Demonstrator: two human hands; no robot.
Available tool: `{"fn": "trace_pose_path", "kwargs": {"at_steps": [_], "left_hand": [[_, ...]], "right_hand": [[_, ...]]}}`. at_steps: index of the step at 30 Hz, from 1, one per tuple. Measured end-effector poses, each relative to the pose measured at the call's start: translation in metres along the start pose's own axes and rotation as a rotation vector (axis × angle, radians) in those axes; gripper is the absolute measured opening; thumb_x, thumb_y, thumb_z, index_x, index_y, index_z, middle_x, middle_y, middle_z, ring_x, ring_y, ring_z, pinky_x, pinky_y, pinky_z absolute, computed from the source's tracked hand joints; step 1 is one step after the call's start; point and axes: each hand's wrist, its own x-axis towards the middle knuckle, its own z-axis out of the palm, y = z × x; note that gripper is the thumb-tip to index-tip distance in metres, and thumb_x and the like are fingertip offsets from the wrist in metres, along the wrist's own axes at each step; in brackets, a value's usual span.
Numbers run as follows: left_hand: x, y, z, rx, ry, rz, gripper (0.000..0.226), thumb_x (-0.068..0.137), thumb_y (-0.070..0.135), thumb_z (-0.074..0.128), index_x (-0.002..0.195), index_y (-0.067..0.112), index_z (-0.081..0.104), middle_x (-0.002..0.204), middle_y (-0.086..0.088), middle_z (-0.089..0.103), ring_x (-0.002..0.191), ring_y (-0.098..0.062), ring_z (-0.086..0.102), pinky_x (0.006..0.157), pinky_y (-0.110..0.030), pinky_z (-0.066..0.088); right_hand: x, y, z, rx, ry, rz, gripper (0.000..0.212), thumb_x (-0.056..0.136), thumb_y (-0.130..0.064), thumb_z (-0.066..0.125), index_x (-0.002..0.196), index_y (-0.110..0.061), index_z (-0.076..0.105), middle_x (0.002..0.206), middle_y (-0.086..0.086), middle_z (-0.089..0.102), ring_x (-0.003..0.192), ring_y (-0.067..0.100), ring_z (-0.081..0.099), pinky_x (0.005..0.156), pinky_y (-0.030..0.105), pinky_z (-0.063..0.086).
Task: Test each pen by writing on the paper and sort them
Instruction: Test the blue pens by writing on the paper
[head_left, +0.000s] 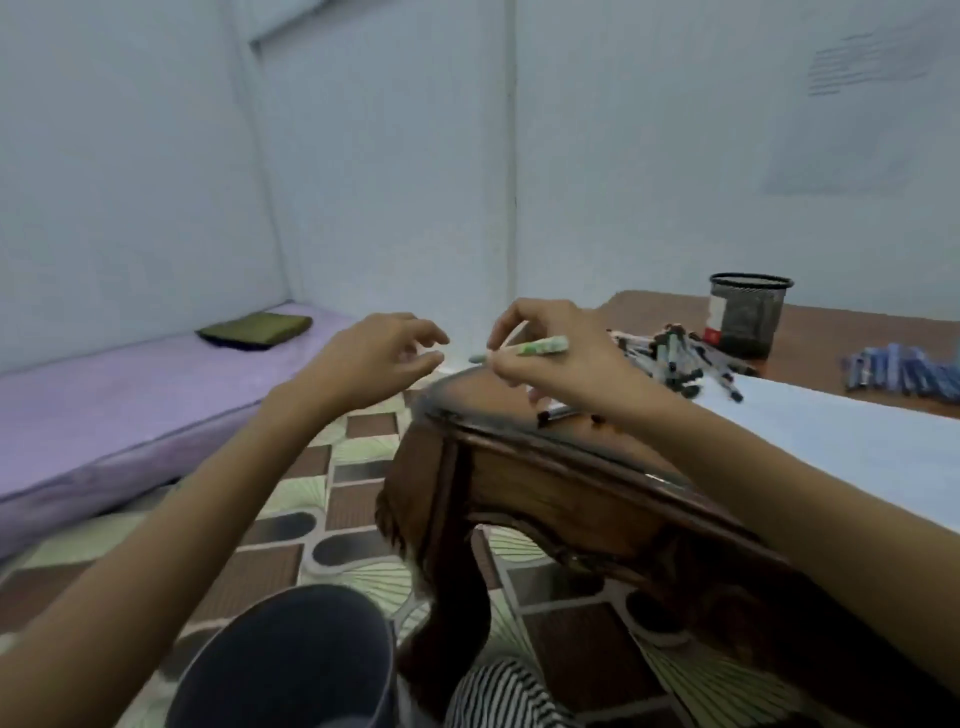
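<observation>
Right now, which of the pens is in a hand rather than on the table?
The green-and-white pen, pinched in the right hand. The rest lie on the table: a dark heap by the mesh cup, a blue heap farther right.

Left arm (208, 493): bare, reaching from the low left up toward the middle.
Left hand (384, 353): up in the air, fingers softly bent, thumb under them, holding nothing.
Right arm (779, 467): bare, reaching from the low right up toward the middle.
Right hand (558, 364): back facing up, fingers and thumb pinching a green pen (527, 347), tip pointing left.
Both hands: close, side by side, not touching; left fingertips just beside the pen tip.
</observation>
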Motion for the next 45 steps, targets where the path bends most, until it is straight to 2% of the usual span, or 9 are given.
{"fn": "trace_pose_path", "kwargs": {"at_steps": [5, 8, 13, 17, 23, 32, 37, 40, 45], "left_hand": [[-0.097, -0.047, 0.0, 0.021, 0.005, -0.284, 0.02, 0.092, 0.029, 0.054, 0.103, 0.019, 0.067, 0.099, 0.002, 0.069, 0.087, -0.013, 0.063, 0.08, -0.033, 0.051], [-0.144, -0.064, 0.021, -0.017, -0.047, -0.378, 0.019, 0.092, 0.028, 0.054, 0.102, 0.018, 0.066, 0.098, 0.005, 0.068, 0.086, -0.009, 0.062, 0.08, -0.033, 0.052], [-0.198, -0.073, 0.062, -0.085, -0.155, -0.42, 0.015, 0.089, 0.026, 0.057, 0.098, 0.016, 0.065, 0.093, 0.002, 0.068, 0.081, -0.011, 0.061, 0.077, -0.035, 0.051], [-0.223, -0.077, 0.087, -0.045, -0.287, -0.426, 0.021, 0.089, 0.028, 0.058, 0.105, 0.015, 0.062, 0.101, -0.001, 0.064, 0.091, -0.015, 0.057, 0.081, -0.03, 0.046], [-0.231, -0.082, 0.102, -0.017, -0.314, -0.428, 0.03, 0.091, 0.029, 0.053, 0.117, 0.015, 0.057, 0.114, -0.002, 0.058, 0.102, -0.019, 0.055, 0.088, -0.031, 0.043], [-0.214, -0.095, 0.084, -0.031, -0.211, -0.423, 0.023, 0.092, 0.028, 0.054, 0.109, 0.017, 0.062, 0.104, 0.003, 0.063, 0.091, -0.01, 0.058, 0.084, -0.029, 0.049], [-0.168, -0.09, 0.043, -0.021, -0.031, -0.347, 0.018, 0.09, 0.026, 0.058, 0.104, 0.016, 0.065, 0.097, 0.005, 0.066, 0.084, -0.008, 0.06, 0.073, -0.02, 0.047], [-0.121, -0.067, 0.019, -0.041, 0.079, -0.245, 0.019, 0.088, 0.023, 0.06, 0.104, 0.015, 0.066, 0.095, 0.008, 0.063, 0.083, -0.007, 0.06, 0.076, -0.027, 0.05], [-0.033, -0.006, 0.002, -0.092, 0.143, -0.043, 0.017, 0.088, 0.016, 0.061, 0.103, 0.009, 0.067, 0.092, -0.001, 0.066, 0.084, -0.016, 0.062, 0.077, -0.033, 0.051]], "right_hand": [[-0.016, -0.023, 0.081, 0.061, -0.165, -0.128, 0.009, 0.076, -0.017, 0.071, 0.083, -0.017, 0.065, 0.076, -0.002, 0.067, 0.068, 0.006, 0.058, 0.061, 0.016, 0.041], [-0.028, -0.02, 0.132, 0.081, -0.275, -0.127, 0.013, 0.072, -0.016, 0.07, 0.077, -0.025, 0.063, 0.069, -0.007, 0.064, 0.065, 0.003, 0.059, 0.06, 0.017, 0.044], [-0.051, 0.009, 0.202, 0.077, -0.499, -0.122, 0.015, 0.075, -0.015, 0.07, 0.082, -0.026, 0.063, 0.076, -0.005, 0.067, 0.072, 0.009, 0.062, 0.067, 0.026, 0.049], [-0.064, 0.033, 0.24, -0.043, -0.693, -0.148, 0.023, 0.077, -0.01, 0.072, 0.093, -0.025, 0.066, 0.084, -0.005, 0.068, 0.077, 0.009, 0.063, 0.071, 0.03, 0.053], [-0.062, 0.047, 0.264, -0.201, -0.823, -0.184, 0.036, 0.081, -0.003, 0.062, 0.107, -0.028, 0.064, 0.103, -0.004, 0.062, 0.094, 0.013, 0.059, 0.083, 0.034, 0.051], [-0.038, 0.027, 0.233, -0.227, -0.708, -0.232, 0.026, 0.084, -0.013, 0.061, 0.106, -0.027, 0.064, 0.098, -0.004, 0.061, 0.092, 0.014, 0.058, 0.08, 0.033, 0.05], [-0.005, -0.01, 0.166, -0.237, -0.464, -0.311, 0.024, 0.084, -0.013, 0.06, 0.105, -0.023, 0.066, 0.097, -0.007, 0.063, 0.09, 0.01, 0.055, 0.081, 0.03, 0.047], [0.017, -0.025, 0.113, -0.232, -0.297, -0.32, 0.02, 0.081, -0.016, 0.064, 0.099, -0.02, 0.069, 0.086, -0.011, 0.058, 0.08, 0.005, 0.051, 0.076, 0.025, 0.044], [0.033, -0.02, 0.011, -0.41, -0.101, -0.262, 0.021, 0.078, -0.01, 0.063, 0.095, -0.02, 0.07, 0.086, -0.004, 0.06, 0.078, 0.007, 0.051, 0.076, 0.026, 0.045]]}}
